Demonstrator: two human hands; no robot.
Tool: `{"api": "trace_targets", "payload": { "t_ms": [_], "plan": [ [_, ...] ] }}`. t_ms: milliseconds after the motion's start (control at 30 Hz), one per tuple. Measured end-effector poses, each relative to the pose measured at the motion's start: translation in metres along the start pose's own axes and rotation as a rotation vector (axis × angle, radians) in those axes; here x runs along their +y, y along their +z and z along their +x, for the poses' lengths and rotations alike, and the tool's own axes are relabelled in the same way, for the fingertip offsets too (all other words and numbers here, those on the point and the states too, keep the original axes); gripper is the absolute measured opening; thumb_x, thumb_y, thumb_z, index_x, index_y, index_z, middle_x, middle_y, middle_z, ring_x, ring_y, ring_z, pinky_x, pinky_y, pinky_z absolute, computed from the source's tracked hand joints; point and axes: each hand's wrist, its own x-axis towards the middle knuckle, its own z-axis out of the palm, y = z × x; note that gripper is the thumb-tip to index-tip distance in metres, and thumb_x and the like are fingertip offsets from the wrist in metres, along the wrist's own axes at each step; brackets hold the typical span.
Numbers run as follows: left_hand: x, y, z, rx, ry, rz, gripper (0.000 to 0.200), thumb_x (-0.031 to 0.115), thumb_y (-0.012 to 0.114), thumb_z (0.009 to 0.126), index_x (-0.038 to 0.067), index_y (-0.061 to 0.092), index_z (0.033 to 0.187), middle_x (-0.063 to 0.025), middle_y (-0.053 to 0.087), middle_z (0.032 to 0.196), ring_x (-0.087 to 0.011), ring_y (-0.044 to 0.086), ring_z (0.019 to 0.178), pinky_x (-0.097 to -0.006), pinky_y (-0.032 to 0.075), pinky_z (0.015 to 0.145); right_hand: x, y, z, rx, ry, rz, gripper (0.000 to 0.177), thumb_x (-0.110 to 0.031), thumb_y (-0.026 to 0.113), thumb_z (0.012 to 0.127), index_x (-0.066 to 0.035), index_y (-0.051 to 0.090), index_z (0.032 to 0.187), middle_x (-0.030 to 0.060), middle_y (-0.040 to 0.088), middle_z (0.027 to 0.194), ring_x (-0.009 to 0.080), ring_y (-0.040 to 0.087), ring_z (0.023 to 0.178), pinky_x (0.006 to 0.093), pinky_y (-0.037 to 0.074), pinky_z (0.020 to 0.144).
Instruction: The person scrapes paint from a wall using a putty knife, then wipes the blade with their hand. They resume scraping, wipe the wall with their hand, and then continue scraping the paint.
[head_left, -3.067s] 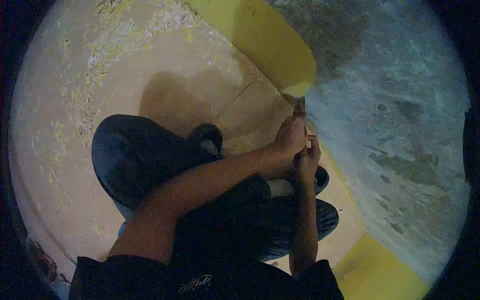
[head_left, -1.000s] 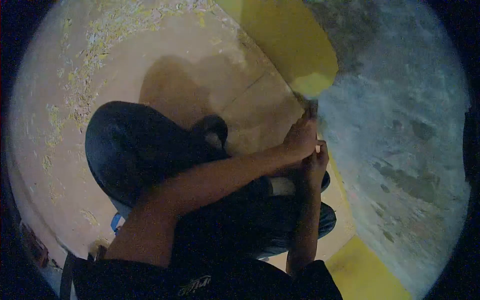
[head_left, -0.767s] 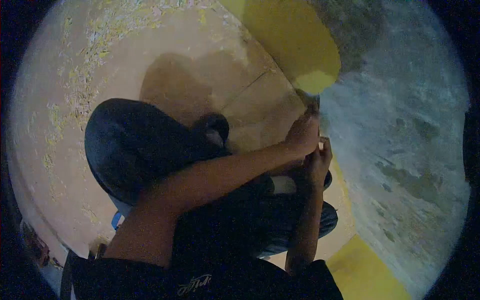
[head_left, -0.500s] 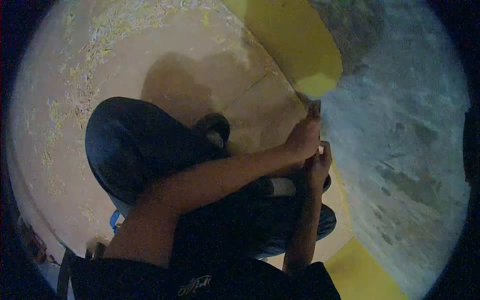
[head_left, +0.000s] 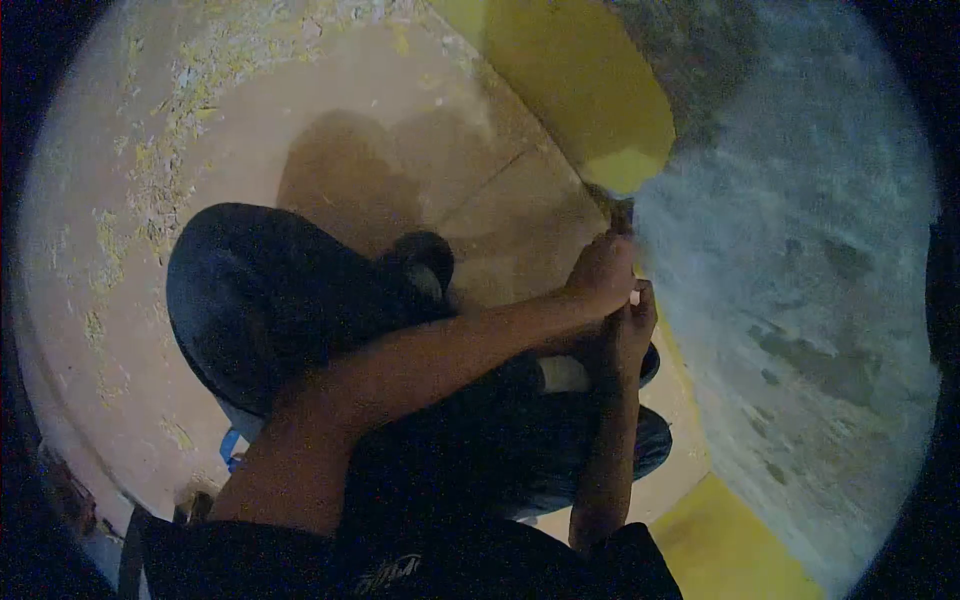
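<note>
My left hand (head_left: 602, 277) is closed low beside the wall, where the floor meets it. Just past its knuckles shows a small dark tool end (head_left: 622, 213), close to the wall's foot; its kind is too dim to make out. My right hand (head_left: 632, 322) is closed right behind the left one, thumb bent up, the two almost touching. What runs between the hands is mostly hidden by the fingers. A patch of yellow paint (head_left: 600, 100) lies just ahead of them along the wall.
The grey, mottled wall (head_left: 800, 280) rises close on the right. Pale yellow flakes (head_left: 165, 150) litter the tan floor (head_left: 330, 80) at left. My bent knee (head_left: 240, 270) and dark shoes (head_left: 425, 265) are below me. More yellow surface (head_left: 735, 540) shows at lower right.
Both hands, still close together, have shifted very slightly left in view along with the surroundings. Their closed hold looks unchanged.
</note>
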Motion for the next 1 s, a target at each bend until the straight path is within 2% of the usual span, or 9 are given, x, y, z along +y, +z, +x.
{"api": "trace_targets", "payload": {
  "t_ms": [67, 500, 567, 600, 667, 700, 767, 900, 1000],
  "plan": [
    [-0.004, 0.004, -0.003, 0.185, 0.049, -0.071, 0.018, 0.002, 0.059, 0.075, -0.004, 0.059, 0.093, -0.0223, 0.062, 0.069, -0.0375, 0.064, 0.066, -0.0470, 0.051, 0.059, -0.010, -0.002, 0.004, -0.097, 0.024, -0.040, 0.012, -0.016, 0.055, 0.096, -0.005, 0.052, 0.100, 0.0003, 0.058, 0.073, 0.0047, 0.047, 0.058, 0.0224, 0.034, 0.048],
    [-0.007, 0.010, -0.005, 0.048, 0.073, 0.018, 0.037, 0.007, 0.066, 0.071, -0.012, 0.053, 0.100, -0.0240, 0.062, 0.068, -0.0404, 0.066, 0.069, -0.0484, 0.052, 0.061, 0.009, -0.011, 0.005, -0.085, -0.029, -0.074, 0.010, -0.011, 0.052, 0.095, -0.005, 0.052, 0.103, -0.0005, 0.054, 0.072, 0.0045, 0.044, 0.057, 0.0223, 0.033, 0.049],
    [-0.015, 0.025, -0.004, 0.354, 0.118, 0.039, 0.032, 0.010, 0.066, 0.073, -0.008, 0.056, 0.098, -0.0247, 0.063, 0.072, -0.0409, 0.066, 0.072, -0.0494, 0.052, 0.062, 0.009, -0.008, 0.010, -0.110, -0.027, -0.100, 0.010, -0.011, 0.052, 0.095, -0.004, 0.052, 0.102, -0.0007, 0.054, 0.071, 0.0044, 0.044, 0.056, 0.0227, 0.033, 0.048],
    [-0.011, 0.017, -0.004, 0.352, 0.111, 0.036, 0.032, 0.010, 0.066, 0.073, -0.008, 0.056, 0.098, -0.0247, 0.063, 0.072, -0.0409, 0.066, 0.072, -0.0494, 0.052, 0.062, -0.007, 0.000, 0.004, -0.105, -0.011, -0.059, 0.010, -0.011, 0.052, 0.095, -0.004, 0.052, 0.102, -0.0010, 0.054, 0.070, 0.0043, 0.044, 0.055, 0.0226, 0.033, 0.047],
    [0.003, -0.008, -0.009, -0.149, -0.052, -0.002, 0.030, 0.010, 0.062, 0.078, -0.006, 0.056, 0.103, -0.0260, 0.063, 0.076, -0.0410, 0.066, 0.076, -0.0491, 0.052, 0.064, -0.004, -0.004, -0.012, -0.083, 0.034, -0.022, 0.010, -0.011, 0.052, 0.095, -0.004, 0.052, 0.102, -0.0013, 0.055, 0.068, 0.0041, 0.044, 0.054, 0.0225, 0.034, 0.047],
    [0.001, -0.001, -0.009, -0.148, -0.045, 0.002, 0.030, 0.010, 0.062, 0.078, -0.006, 0.056, 0.103, -0.0260, 0.063, 0.076, -0.0410, 0.066, 0.076, -0.0491, 0.052, 0.064, 0.008, -0.009, -0.008, -0.047, 0.050, -0.008, 0.010, -0.011, 0.052, 0.095, -0.004, 0.053, 0.102, -0.0018, 0.055, 0.066, 0.0040, 0.044, 0.053, 0.0225, 0.034, 0.047],
    [-0.008, 0.017, -0.012, 0.141, 0.004, 0.020, 0.032, 0.008, 0.058, 0.081, -0.007, 0.055, 0.109, -0.0259, 0.063, 0.079, -0.0401, 0.066, 0.078, -0.0475, 0.052, 0.064, 0.001, -0.009, 0.004, -0.100, 0.072, 0.031, 0.009, -0.008, 0.052, 0.094, -0.004, 0.053, 0.102, -0.0011, 0.057, 0.068, 0.0051, 0.047, 0.054, 0.0221, 0.035, 0.047],
    [-0.011, 0.012, -0.015, -0.096, -0.054, 0.016, 0.039, 0.006, 0.058, 0.081, -0.008, 0.052, 0.116, -0.0251, 0.063, 0.079, -0.0413, 0.065, 0.078, -0.0473, 0.053, 0.066, 0.022, -0.005, -0.002, -0.048, -0.049, 0.116, 0.010, -0.011, 0.052, 0.095, -0.004, 0.054, 0.102, -0.0010, 0.057, 0.070, 0.0052, 0.047, 0.056, 0.0223, 0.035, 0.048],
    [-0.008, 0.012, -0.002, 0.106, 0.007, -0.086, 0.030, 0.006, 0.058, 0.082, -0.007, 0.055, 0.109, -0.0241, 0.063, 0.079, -0.0422, 0.065, 0.078, -0.0477, 0.053, 0.067, -0.003, -0.008, 0.012, -0.091, 0.133, -0.023, 0.015, -0.014, 0.053, 0.095, -0.005, 0.053, 0.108, 0.0054, 0.063, 0.085, 0.0104, 0.054, 0.072, 0.0264, 0.046, 0.059]
  ]
}}
